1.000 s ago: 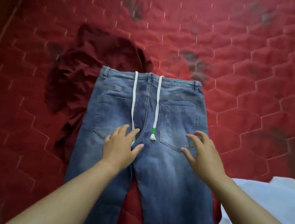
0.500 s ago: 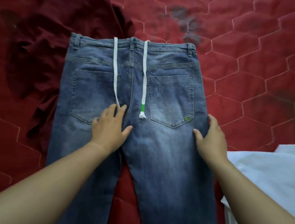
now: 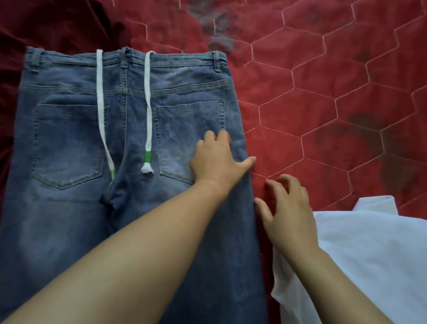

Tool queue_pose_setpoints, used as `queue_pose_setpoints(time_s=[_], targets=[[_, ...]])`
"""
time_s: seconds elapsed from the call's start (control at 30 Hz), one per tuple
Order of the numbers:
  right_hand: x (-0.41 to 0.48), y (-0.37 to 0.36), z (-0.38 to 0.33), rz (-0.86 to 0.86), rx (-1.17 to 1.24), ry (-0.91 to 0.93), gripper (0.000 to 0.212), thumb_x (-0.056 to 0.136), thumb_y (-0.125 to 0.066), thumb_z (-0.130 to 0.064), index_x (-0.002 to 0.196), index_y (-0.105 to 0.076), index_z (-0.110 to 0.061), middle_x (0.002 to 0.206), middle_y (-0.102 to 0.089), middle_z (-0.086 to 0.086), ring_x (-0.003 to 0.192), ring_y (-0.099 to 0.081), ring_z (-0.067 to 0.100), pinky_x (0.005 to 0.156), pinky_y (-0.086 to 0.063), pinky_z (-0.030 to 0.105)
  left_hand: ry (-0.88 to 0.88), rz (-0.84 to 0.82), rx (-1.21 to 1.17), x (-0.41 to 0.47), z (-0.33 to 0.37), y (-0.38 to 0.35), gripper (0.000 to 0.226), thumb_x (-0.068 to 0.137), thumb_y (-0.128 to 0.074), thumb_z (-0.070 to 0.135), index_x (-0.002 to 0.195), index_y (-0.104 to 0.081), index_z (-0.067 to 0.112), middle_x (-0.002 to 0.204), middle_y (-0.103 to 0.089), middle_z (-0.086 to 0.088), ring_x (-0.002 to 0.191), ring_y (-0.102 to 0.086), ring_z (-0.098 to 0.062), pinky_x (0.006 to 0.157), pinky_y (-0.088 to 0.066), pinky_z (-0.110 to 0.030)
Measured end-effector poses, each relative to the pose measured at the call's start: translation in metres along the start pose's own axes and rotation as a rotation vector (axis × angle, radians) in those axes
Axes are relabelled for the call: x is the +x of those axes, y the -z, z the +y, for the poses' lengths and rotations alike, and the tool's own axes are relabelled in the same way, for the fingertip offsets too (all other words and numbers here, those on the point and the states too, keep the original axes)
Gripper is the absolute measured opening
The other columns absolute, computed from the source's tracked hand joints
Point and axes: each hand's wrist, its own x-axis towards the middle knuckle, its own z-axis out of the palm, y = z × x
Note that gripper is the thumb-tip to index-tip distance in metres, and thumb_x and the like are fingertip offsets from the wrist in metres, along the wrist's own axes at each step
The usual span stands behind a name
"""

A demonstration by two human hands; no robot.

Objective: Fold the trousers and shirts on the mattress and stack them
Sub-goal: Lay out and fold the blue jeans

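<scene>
trousers (image 3: 63,209) on mattress (image 3: 328,81) | shirt (image 3: 384,268) right | garment (image 3: 18,38) left-behind

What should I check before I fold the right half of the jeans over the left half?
1. Jeans lie flat, back side up: ok.
2. Left hand presses the jeans down: ok.
3. Right hand grips the outer seam: not ok, its bent fingers beside the edge hold nothing.
4. Drawstrings tucked away: not ok, both lie loose across the seat.
5. White shirt clear of the right leg: cannot tell, the right forearm hides part of where they meet.
</scene>
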Motion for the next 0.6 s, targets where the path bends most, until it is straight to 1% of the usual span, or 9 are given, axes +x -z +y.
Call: queue_pose_setpoints(time_s=[0.03, 0.1, 0.17, 0.23, 0.33, 0.4, 0.47, 0.57, 0.6], targets=[[0.000, 0.001, 0.003, -0.008, 0.013, 0.015, 0.044, 0.084, -0.064, -0.031, 0.123, -0.056, -0.011, 0.131, -0.045, 0.008, 0.113, -0.044, 0.028, 0.087, -0.045, 0.041, 0.027, 0.025, 0.024, 0.001, 0.004, -0.003, 0.057, 0.073, -0.064, 0.060, 0.109, -0.053, 0.018, 0.115, -0.049, -0.004, 0.105, -0.050, -0.024, 0.076, -0.046, -0.037], [-0.001, 0.004, 0.006, -0.003, 0.051, 0.030, 0.044, 0.085, -0.064, -0.027, 0.124, -0.056, -0.009, 0.130, -0.046, 0.010, 0.114, -0.045, 0.030, 0.090, -0.044, 0.042, 0.026, 0.047, 0.027, 0.001, 0.005, -0.004, 0.042, 0.077, -0.062, 0.049, 0.103, -0.058, 0.016, 0.112, -0.051, -0.005, 0.102, -0.053, -0.026, 0.073, -0.044, -0.036], [-0.003, 0.010, 0.003, 0.004, 0.100, 0.027, 0.042, 0.086, -0.063, -0.026, 0.124, -0.056, -0.009, 0.127, -0.048, 0.010, 0.113, -0.047, 0.030, 0.092, -0.043, 0.040, 0.012, 0.030, -0.067, -0.002, -0.001, 0.005, 0.022, 0.082, -0.056, 0.037, 0.088, -0.059, 0.015, 0.104, -0.056, -0.005, 0.093, -0.056, -0.027, 0.069, -0.040, -0.032], [-0.005, 0.018, -0.006, 0.008, 0.188, 0.031, 0.040, 0.088, -0.062, -0.027, 0.123, -0.057, -0.009, 0.123, -0.051, 0.008, 0.111, -0.051, 0.026, 0.094, -0.043, 0.036, -0.012, 0.009, -0.224, -0.010, -0.012, 0.023, 0.014, 0.086, -0.053, 0.028, 0.081, -0.053, 0.015, 0.090, -0.062, -0.005, 0.082, -0.058, -0.025, 0.067, -0.041, -0.033], [-0.009, 0.030, -0.033, 0.033, 0.350, 0.094, 0.035, 0.088, -0.063, -0.025, 0.118, -0.059, -0.009, 0.112, -0.057, 0.005, 0.101, -0.057, 0.021, 0.089, -0.045, 0.031, -0.058, 0.035, -0.501, -0.030, -0.036, 0.058, 0.009, 0.091, -0.049, 0.018, 0.084, -0.046, 0.013, 0.074, -0.059, 0.000, 0.064, -0.053, -0.015, 0.063, -0.043, -0.033], [-0.013, 0.032, -0.060, 0.049, 0.368, 0.153, 0.034, 0.088, -0.062, -0.026, 0.117, -0.060, -0.010, 0.111, -0.059, 0.003, 0.098, -0.058, 0.018, 0.086, -0.042, 0.023, -0.055, 0.102, -0.576, -0.041, -0.064, 0.082, 0.010, 0.091, -0.048, 0.015, 0.082, -0.043, 0.015, 0.068, -0.051, 0.005, 0.054, -0.045, -0.004, 0.056, -0.039, -0.024], [-0.016, 0.028, -0.091, 0.080, 0.362, 0.187, 0.035, 0.088, -0.063, -0.026, 0.118, -0.059, -0.010, 0.113, -0.058, 0.004, 0.100, -0.057, 0.018, 0.087, -0.037, 0.018, -0.014, 0.227, -0.600, -0.045, -0.102, 0.110, 0.013, 0.090, -0.050, 0.011, 0.081, -0.041, 0.015, 0.064, -0.045, 0.008, 0.053, -0.043, -0.002, 0.054, -0.033, -0.019], [-0.019, 0.008, -0.146, 0.072, 0.374, 0.173, 0.041, 0.088, -0.061, -0.030, 0.124, -0.055, -0.011, 0.121, -0.054, 0.005, 0.107, -0.055, 0.018, 0.092, -0.039, 0.023, 0.107, 0.379, -0.603, -0.044, -0.184, 0.153, 0.012, 0.091, -0.050, 0.006, 0.086, -0.042, 0.012, 0.068, -0.043, 0.009, 0.060, -0.041, -0.003, 0.060, -0.030, -0.017], [-0.020, -0.003, -0.166, 0.056, 0.375, 0.165, 0.043, 0.088, -0.061, -0.031, 0.126, -0.054, -0.011, 0.124, -0.053, 0.006, 0.110, -0.054, 0.019, 0.094, -0.038, 0.023, 0.171, 0.412, -0.580, -0.041, -0.215, 0.166, 0.010, 0.091, -0.050, 0.006, 0.088, -0.042, 0.012, 0.071, -0.046, 0.007, 0.062, -0.043, -0.007, 0.062, -0.030, -0.016]])
